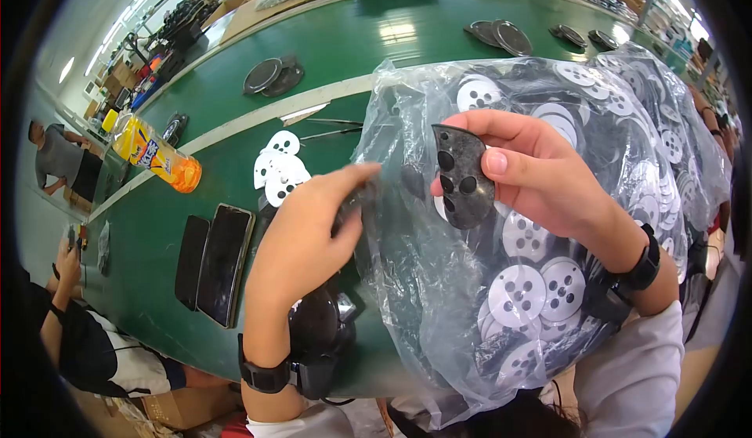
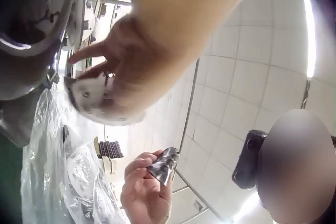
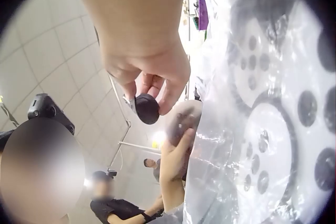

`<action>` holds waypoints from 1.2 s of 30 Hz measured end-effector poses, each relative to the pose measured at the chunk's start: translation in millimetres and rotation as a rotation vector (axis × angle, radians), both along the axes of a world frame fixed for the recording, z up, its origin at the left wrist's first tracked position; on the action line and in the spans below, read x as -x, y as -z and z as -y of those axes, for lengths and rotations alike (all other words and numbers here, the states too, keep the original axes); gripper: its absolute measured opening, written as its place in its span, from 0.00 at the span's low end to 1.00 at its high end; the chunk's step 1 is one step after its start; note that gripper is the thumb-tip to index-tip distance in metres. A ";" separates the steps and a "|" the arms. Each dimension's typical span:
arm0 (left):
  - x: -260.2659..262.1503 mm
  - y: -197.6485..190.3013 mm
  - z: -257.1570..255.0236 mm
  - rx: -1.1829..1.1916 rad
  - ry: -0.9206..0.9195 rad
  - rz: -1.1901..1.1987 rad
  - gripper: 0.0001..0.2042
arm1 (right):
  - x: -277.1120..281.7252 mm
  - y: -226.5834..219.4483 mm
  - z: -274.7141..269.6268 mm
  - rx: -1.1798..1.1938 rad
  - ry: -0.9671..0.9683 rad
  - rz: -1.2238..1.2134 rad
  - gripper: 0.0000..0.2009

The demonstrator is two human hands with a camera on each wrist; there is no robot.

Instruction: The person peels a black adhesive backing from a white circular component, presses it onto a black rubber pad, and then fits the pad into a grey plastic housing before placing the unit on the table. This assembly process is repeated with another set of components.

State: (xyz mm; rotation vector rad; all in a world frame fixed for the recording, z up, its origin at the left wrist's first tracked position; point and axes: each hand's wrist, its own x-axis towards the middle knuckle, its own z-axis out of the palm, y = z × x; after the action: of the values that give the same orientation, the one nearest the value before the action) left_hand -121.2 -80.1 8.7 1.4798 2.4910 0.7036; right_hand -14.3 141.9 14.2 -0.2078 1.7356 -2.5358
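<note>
My right hand (image 1: 548, 168) pinches a dark, curved disc (image 1: 472, 160) with several black round spots, held above a clear plastic bag (image 1: 415, 281) of white spotted discs. In the right wrist view that dark disc (image 3: 146, 109) hangs from the fingertips. To its left, my left hand (image 1: 305, 234) is blurred, with its fingers pointing toward the bag. The left wrist view shows this hand (image 2: 139, 58) gripping another spotted disc (image 2: 97, 100) by its edge; in the head view the palm mostly hides it.
Loose white discs (image 1: 283, 179), tweezers (image 1: 333, 134), two phones (image 1: 225, 266) and an orange drink bottle (image 1: 153, 152) lie left of the bag on the green table (image 1: 157, 258). Dark round parts (image 1: 270, 76) sit farther back. Another person (image 1: 66, 156) stands at far left.
</note>
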 end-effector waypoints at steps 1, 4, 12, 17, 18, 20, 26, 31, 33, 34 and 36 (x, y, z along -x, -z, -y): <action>-1.8 -4.0 -2.2 -0.173 -0.081 0.146 0.21 | -1.1 -2.0 0.1 0.027 -0.010 -0.015 0.20; -9.7 0.5 -4.1 -0.492 -0.180 0.207 0.20 | -2.2 -3.0 1.4 0.080 -0.046 -0.081 0.20; -24.8 -20.4 -6.3 -0.838 -0.210 0.790 0.17 | -11.3 -3.4 10.4 0.149 -0.128 -0.109 0.17; -38.7 -14.9 -14.0 -1.035 -0.160 1.108 0.20 | -13.7 -8.3 18.0 0.101 -0.055 -0.057 0.13; -40.0 -13.3 -11.6 -1.039 -0.159 1.111 0.20 | -14.3 -7.0 19.5 0.088 -0.061 -0.051 0.13; -41.4 -10.9 -5.1 -0.953 0.009 1.111 0.25 | -16.7 -6.5 22.2 0.075 -0.070 -0.045 0.12; -53.3 -20.7 -13.4 -0.979 -0.126 0.984 0.24 | -26.7 -20.8 34.4 0.035 0.104 -0.090 0.11; -60.8 -18.7 -17.1 -0.853 -0.198 0.630 0.22 | -33.8 -27.9 30.3 -0.522 0.289 -0.451 0.13; -63.7 -14.1 -15.2 -0.840 -0.178 0.535 0.21 | -34.9 -29.7 31.1 -0.571 0.369 -0.506 0.13; -64.6 -12.3 -14.8 -0.819 -0.161 0.429 0.20 | -34.4 -28.7 32.6 -0.580 0.366 -0.501 0.13; -63.7 -11.4 -17.2 -0.816 -0.100 0.332 0.20 | -32.4 -25.5 34.6 -0.491 0.365 -0.475 0.13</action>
State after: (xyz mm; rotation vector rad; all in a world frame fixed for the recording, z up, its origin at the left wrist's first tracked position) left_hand -57.4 -63.0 20.1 1.2576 2.1077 1.9628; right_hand 18.1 107.3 39.7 -0.5396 2.7382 -2.2900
